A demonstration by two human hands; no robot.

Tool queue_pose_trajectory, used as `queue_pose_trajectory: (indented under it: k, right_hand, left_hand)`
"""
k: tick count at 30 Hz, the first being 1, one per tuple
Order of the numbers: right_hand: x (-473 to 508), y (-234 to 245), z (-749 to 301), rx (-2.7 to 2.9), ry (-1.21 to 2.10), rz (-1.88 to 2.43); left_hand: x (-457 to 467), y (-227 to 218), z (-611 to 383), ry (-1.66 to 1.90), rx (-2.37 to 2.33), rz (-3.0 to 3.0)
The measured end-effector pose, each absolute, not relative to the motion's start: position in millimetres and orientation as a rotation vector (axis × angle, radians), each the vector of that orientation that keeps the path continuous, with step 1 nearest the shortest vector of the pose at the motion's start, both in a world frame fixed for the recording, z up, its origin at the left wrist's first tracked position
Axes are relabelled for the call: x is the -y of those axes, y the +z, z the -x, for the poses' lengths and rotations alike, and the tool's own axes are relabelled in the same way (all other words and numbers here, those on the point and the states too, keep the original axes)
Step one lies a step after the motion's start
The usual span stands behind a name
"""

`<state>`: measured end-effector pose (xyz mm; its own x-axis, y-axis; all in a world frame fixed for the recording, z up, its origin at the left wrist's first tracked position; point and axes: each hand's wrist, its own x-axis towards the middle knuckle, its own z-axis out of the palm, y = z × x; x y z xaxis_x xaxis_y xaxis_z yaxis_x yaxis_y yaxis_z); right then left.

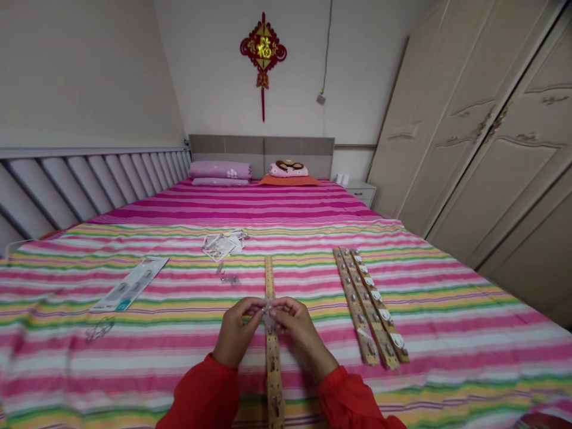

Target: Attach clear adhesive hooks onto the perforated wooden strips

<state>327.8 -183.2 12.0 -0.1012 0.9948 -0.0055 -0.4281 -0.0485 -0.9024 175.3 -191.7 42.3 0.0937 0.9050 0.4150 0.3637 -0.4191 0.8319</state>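
My left hand [236, 332] and my right hand [298, 330] meet over a long wooden strip [269, 280] lying lengthwise on the striped bedspread [447, 310]. Both hands pinch a small clear, whitish piece [269, 316] between their fingertips, just above the strip. What the piece is I cannot make out. Red sleeves cover both wrists.
Three more wooden strips [369, 304] with metal hooks and white pads lie side by side to the right. Torn clear packets [222, 244] and small metal bits [227, 277] lie ahead, a long card package [131, 284] to the left. Pillows [220, 171] by the headboard, wardrobe [491, 149] at right.
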Motion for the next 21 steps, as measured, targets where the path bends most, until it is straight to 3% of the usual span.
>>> queue_pose_trajectory:
  k: [13, 21]
  right_hand:
    - [169.4, 9.0, -330.7, 0.882, 1.413, 0.915]
    - [181.0, 2.1, -316.9, 0.786, 1.524, 0.918]
  left_hand:
    - [164.9, 25.8, -187.3, 1.327, -1.178, -1.287]
    - [171.9, 30.3, -193.1, 1.553, -1.299, -0.987]
